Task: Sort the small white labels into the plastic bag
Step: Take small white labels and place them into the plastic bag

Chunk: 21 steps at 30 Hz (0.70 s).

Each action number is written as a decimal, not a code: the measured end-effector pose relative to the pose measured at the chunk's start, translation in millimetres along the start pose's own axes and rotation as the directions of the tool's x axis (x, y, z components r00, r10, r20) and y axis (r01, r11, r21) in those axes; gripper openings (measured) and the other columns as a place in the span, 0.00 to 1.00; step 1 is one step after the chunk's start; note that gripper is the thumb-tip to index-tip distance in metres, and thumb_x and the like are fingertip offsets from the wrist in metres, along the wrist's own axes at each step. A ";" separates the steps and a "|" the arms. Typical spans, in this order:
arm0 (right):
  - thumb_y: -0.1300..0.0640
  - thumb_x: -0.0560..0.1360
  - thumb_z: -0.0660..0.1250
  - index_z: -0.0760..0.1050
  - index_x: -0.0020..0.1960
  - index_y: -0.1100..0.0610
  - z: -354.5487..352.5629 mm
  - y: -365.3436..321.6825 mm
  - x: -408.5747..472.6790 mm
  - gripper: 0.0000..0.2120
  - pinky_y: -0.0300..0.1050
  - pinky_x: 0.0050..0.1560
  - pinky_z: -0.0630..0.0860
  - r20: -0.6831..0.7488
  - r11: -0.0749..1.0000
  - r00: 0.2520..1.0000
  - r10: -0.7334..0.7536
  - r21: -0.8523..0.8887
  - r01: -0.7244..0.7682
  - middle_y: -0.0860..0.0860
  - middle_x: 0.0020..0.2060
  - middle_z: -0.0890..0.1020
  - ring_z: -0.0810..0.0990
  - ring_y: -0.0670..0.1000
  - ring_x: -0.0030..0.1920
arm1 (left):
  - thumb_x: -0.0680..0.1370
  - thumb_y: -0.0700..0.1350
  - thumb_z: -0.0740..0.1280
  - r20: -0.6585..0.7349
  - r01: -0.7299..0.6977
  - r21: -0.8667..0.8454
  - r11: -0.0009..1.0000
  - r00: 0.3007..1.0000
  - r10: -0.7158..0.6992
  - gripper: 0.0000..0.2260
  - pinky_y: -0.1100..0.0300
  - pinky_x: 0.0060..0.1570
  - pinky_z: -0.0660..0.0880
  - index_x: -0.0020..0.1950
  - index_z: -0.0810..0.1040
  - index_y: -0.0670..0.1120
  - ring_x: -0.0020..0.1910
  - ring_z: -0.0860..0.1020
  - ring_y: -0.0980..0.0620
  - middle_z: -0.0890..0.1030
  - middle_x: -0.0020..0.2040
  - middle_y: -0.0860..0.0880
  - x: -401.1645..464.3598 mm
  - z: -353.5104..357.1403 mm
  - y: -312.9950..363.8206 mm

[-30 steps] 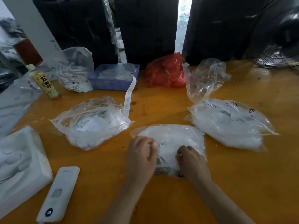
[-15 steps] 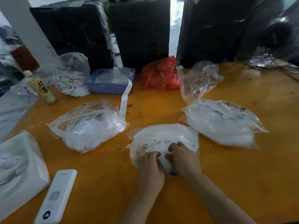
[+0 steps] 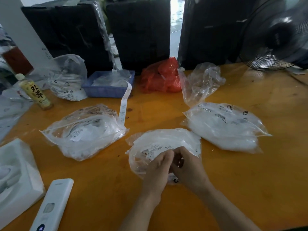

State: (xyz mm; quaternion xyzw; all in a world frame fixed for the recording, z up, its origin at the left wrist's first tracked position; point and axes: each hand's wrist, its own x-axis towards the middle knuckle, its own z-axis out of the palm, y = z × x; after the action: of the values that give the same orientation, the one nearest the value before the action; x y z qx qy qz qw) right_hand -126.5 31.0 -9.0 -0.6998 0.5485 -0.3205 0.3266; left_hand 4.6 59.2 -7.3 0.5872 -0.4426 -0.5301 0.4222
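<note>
A clear plastic bag (image 3: 168,139) filled with small white labels (image 3: 154,150) lies on the orange table (image 3: 233,180) in front of me. My left hand (image 3: 157,170) and my right hand (image 3: 190,169) sit close together at the bag's near edge, fingers curled into the plastic at its opening. Both hands pinch the bag; the fingertips are partly hidden between them. Two more label-filled bags lie to the sides: one at the left (image 3: 83,132), one at the right (image 3: 225,125).
A white label strip (image 3: 124,104) hangs from a blue tray (image 3: 106,90) at the back. Beside it are a red bag (image 3: 160,77), an empty clear bag (image 3: 200,80), a drink bottle (image 3: 35,92) and a fan (image 3: 280,35). A white device (image 3: 51,205) and foam block (image 3: 16,174) lie near left.
My hands have come together at the middle bag's near edge and bunched the plastic. The bag now bulges up, with labels showing at its opening.
</note>
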 end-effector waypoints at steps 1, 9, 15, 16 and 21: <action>0.55 0.78 0.71 0.75 0.52 0.47 -4.1 -2.9 0.7 0.07 0.35 0.38 0.76 0.050 1.000 0.999 -0.005 -0.004 0.005 0.41 0.42 0.81 0.80 0.41 0.39 | 0.78 0.69 0.63 -0.017 0.009 -0.037 0.999 1.000 -0.009 0.11 0.64 0.55 0.79 0.56 0.82 0.72 0.55 0.82 0.68 0.85 0.54 0.66 1.2 0.8 -0.1; 0.56 0.81 0.65 0.81 0.55 0.54 -86.2 24.4 60.9 0.06 0.38 0.41 0.72 -0.399 0.921 0.916 -0.039 -0.370 -0.122 0.48 0.48 0.81 0.77 0.45 0.39 | 0.81 0.44 0.73 -0.198 0.212 -0.446 0.870 0.924 -0.326 0.07 0.59 0.39 0.81 0.58 0.85 0.50 0.53 0.85 0.47 0.88 0.54 0.48 10.7 -5.6 -6.9; 0.47 0.81 0.66 0.79 0.47 0.59 -123.2 68.3 123.3 0.14 0.48 0.42 0.78 -0.190 0.622 0.919 0.346 -0.687 -0.376 0.56 0.44 0.82 0.80 0.58 0.44 | 0.81 0.44 0.73 -0.133 0.210 -0.553 0.806 0.933 -0.335 0.07 0.57 0.34 0.80 0.59 0.85 0.48 0.52 0.85 0.42 0.88 0.55 0.45 7.3 -8.9 -10.9; 0.49 0.80 0.67 0.79 0.46 0.58 -119.3 70.2 124.2 0.12 0.48 0.40 0.78 -0.191 0.625 0.923 0.334 -0.688 -0.368 0.55 0.43 0.82 0.80 0.58 0.43 | 0.81 0.43 0.72 -0.134 0.207 -0.560 0.802 0.933 -0.334 0.07 0.58 0.33 0.80 0.58 0.85 0.49 0.53 0.86 0.43 0.88 0.55 0.46 6.9 -8.8 -12.7; 0.55 0.83 0.59 0.76 0.37 0.57 -113.4 77.4 116.2 0.18 0.46 0.36 0.75 -0.313 0.699 0.912 0.264 -0.589 -0.405 0.56 0.36 0.81 0.78 0.58 0.36 | 0.83 0.37 0.69 -0.141 0.190 -0.641 0.743 0.923 -0.358 0.09 0.58 0.37 0.84 0.61 0.83 0.46 0.55 0.87 0.42 0.87 0.58 0.43 8.0 -9.4 -23.9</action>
State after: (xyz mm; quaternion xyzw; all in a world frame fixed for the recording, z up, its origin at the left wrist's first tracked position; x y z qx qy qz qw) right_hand -238.8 -108.8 4.8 -0.6197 0.7734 -0.1181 0.0621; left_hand 16.1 57.7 -31.6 0.5391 -0.0949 -0.6216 0.5603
